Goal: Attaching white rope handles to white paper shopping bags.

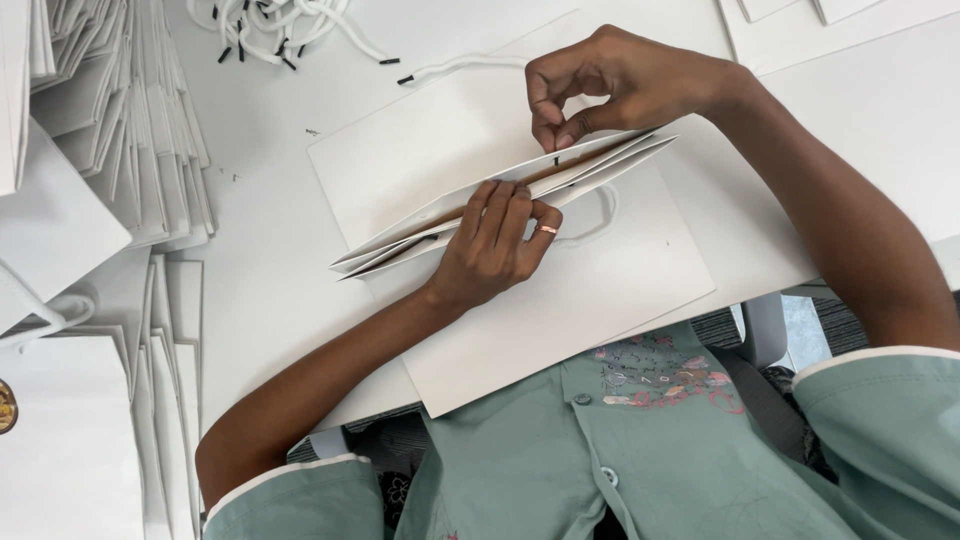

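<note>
Near the white table's (270, 300) front edge, the left hand (495, 250) steadies the flat white paper bag (560, 280); the right hand (610, 85), fingers pinched shut on a black-tipped white cord (450, 68), should feed it straight, I'd say.

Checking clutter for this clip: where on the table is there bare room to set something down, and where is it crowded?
Bare table lies between the stacked bags on the left and the open paper bag held by the left hand and right hand. Another bare strip runs below the cord pile. The left edge is crowded with stacks; flat sheets fill the top right.
</note>
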